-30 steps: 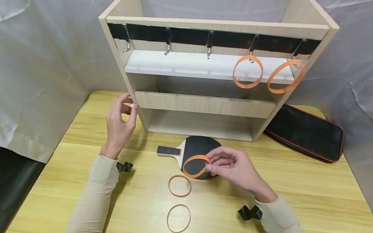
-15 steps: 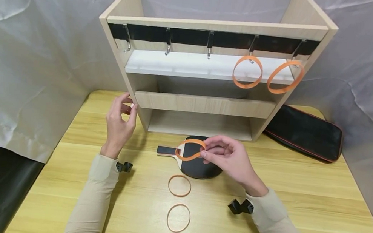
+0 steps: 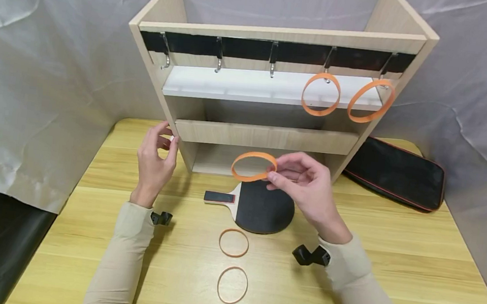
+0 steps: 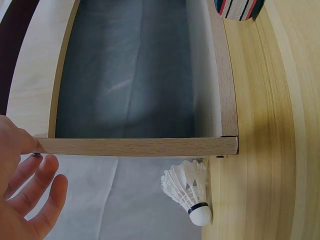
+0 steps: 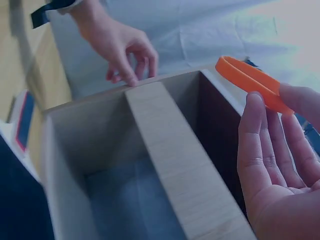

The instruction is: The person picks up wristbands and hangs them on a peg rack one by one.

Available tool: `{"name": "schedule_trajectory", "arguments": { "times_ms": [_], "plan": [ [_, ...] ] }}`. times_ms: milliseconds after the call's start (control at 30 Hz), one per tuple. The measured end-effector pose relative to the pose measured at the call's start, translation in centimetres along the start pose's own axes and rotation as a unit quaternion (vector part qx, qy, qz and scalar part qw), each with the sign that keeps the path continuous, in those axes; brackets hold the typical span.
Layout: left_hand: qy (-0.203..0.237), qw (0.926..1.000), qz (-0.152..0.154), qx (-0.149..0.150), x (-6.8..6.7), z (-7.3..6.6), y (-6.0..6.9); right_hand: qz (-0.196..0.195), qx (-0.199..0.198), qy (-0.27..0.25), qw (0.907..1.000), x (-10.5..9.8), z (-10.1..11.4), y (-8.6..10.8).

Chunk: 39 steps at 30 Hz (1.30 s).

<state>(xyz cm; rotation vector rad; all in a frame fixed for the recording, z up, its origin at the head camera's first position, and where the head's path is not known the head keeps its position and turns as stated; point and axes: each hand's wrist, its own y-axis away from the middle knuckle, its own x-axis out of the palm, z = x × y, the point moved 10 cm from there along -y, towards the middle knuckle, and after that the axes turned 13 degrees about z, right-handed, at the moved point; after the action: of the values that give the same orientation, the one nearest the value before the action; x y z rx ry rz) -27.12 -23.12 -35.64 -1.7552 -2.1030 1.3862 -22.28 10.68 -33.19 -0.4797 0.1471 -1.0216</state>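
My right hand [image 3: 304, 188] pinches an orange ring [image 3: 241, 177] between thumb and fingertips. It holds the ring in front of the lower part of a wooden shelf unit [image 3: 267, 137], above a black table tennis bat [image 3: 266, 209]. In the right wrist view the orange ring [image 5: 250, 77] looks tilted. My left hand [image 3: 155, 160] touches the unit's left side panel at the edge, its fingers loosely bent. Two orange rings [image 3: 304, 99] [image 3: 351, 111] hang from the two right-hand hooks of the unit. Two more rings [image 3: 220, 241] [image 3: 218, 288] lie on the table.
Three hooks [image 3: 218, 65] to the left carry no rings. A black case with red piping [image 3: 397, 173] lies right of the unit. The left wrist view shows a white shuttlecock [image 4: 190, 187] beside the unit's left side. Grey cloth [image 3: 58, 53] surrounds the table.
My right hand has carried the orange ring up and away from me, from over the bat to the front of the unit's lower shelf. The left hand has stayed in place.
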Motion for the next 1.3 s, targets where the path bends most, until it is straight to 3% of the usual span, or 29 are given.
{"name": "schedule_trajectory", "arguments": {
  "times_ms": [633,867,1300],
  "plan": [
    [-0.002,1.0000,-0.004,0.004,-0.1,0.2,0.0,-0.062,-0.077,-0.006,0.9951,-1.1,5.1,-3.5],
    [0.000,0.9999,-0.008,0.008,-0.1,-0.1,-0.1,-0.101,-0.116,-0.023,0.9878,-2.9,7.3,-4.3],
    [0.003,0.9999,-0.008,0.006,-0.1,-0.1,0.0,-0.125,-0.118,-0.001,0.9851,-3.3,8.5,-6.2]
  ]
}}
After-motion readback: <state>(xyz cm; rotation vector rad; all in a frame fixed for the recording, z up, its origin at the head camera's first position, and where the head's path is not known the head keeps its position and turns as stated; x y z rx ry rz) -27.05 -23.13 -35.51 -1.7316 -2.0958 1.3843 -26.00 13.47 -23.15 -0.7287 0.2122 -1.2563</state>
